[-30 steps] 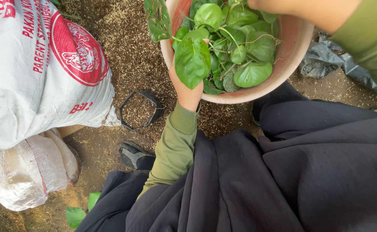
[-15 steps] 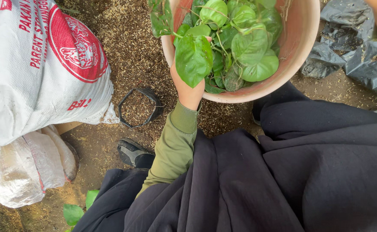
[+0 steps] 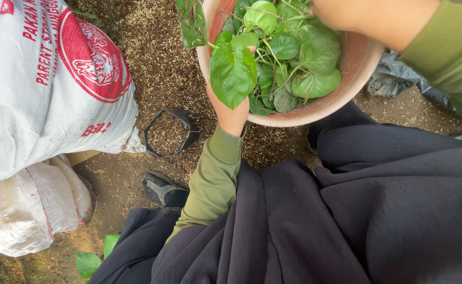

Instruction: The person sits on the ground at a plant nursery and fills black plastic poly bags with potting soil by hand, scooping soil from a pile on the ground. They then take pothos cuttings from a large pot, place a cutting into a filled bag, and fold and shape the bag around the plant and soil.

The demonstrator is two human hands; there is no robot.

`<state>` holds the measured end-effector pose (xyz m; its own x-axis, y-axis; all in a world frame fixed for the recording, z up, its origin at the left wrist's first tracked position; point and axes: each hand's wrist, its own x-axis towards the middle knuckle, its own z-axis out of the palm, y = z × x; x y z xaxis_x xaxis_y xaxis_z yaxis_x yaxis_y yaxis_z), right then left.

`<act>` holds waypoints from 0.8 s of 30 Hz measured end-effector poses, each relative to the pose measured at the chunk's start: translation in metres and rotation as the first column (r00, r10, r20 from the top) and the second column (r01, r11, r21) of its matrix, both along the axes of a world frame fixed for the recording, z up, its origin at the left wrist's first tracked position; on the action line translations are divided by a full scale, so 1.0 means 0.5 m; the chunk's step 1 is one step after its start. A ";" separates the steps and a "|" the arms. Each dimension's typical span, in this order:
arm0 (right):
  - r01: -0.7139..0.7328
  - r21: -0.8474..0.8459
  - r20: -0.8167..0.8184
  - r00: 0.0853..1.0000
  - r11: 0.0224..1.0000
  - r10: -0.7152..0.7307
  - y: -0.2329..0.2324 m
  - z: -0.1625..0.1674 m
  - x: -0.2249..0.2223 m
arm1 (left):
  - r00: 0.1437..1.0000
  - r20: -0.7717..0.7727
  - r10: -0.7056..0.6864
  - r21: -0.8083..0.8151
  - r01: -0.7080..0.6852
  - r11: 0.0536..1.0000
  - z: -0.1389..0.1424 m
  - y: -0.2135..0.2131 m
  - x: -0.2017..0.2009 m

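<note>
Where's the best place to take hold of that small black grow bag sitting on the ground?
Take the small black grow bag by its folded rim, coming from above. It stands upright with its mouth open and filled with husk, so a pinch grip on two opposite rim edges would likely keep it level. The white sack crowds its left side, so the right edge, nearer the left hand, looks freer.

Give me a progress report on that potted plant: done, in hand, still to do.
Done: the leafy green plant sits in the terracotta pot. In hand: the left hand grips the pot's near rim, while the right hand reaches over its top. Left: the small black grow bag stands open, filled with husk, unplanted, beside the white sack.
</note>
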<state>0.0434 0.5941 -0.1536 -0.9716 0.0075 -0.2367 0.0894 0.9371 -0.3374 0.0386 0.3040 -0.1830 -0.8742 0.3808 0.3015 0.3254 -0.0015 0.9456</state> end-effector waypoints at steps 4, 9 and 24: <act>0.007 0.107 0.095 0.995 0.994 -0.018 -0.015 -0.022 -0.016 | 0.998 0.056 -0.028 0.046 0.025 0.999 0.014 0.011 0.004; -0.003 0.185 0.161 0.987 0.983 -0.028 -0.026 -0.030 -0.037 | 1.000 -0.025 0.000 -0.037 -0.001 0.999 0.013 0.011 -0.001; -0.082 0.076 -0.027 0.996 0.994 0.084 -0.020 -0.052 -0.043 | 1.000 -0.014 0.012 -0.074 -0.013 0.997 0.013 0.020 0.003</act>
